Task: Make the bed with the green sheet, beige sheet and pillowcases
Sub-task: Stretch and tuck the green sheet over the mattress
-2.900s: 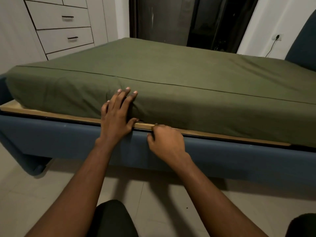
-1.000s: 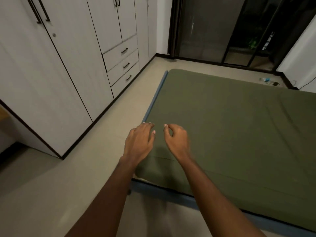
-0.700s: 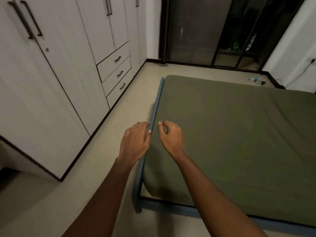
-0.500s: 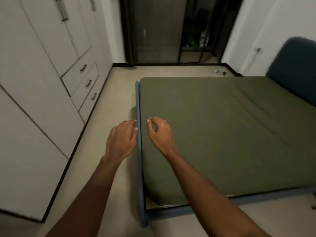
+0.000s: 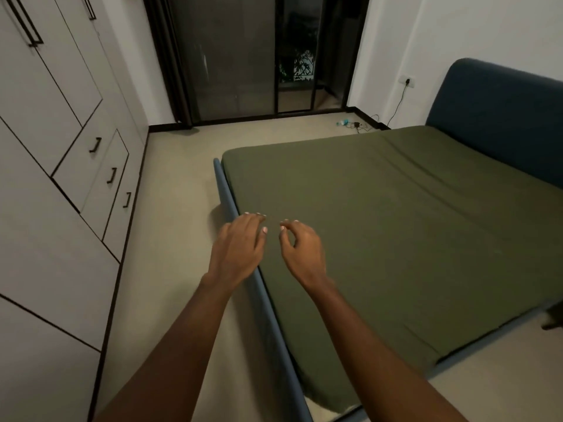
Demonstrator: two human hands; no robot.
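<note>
The green sheet [image 5: 396,226] covers the whole mattress, smooth with a few faint creases toward the headboard. A blue bed frame rail [image 5: 227,197] runs along the foot of the bed. My left hand [image 5: 237,248] hovers over that rail with its fingers loosely spread and empty. Just to its right, my right hand [image 5: 300,251] hangs above the sheet with loosely curled fingers, holding nothing. No beige sheet or pillowcases are in view.
A grey wardrobe with drawers [image 5: 100,172] lines the left wall, with a strip of floor [image 5: 179,184] between it and the bed. Dark glass sliding doors [image 5: 259,56] stand at the back. The blue headboard [image 5: 502,117] rises at right; a cable and charger [image 5: 356,124] lie near it.
I have risen from crouching at the bed's side, where my hands were at the mattress edge. Both hands now hover empty at the foot corner, and my view has swung right toward the headboard.
</note>
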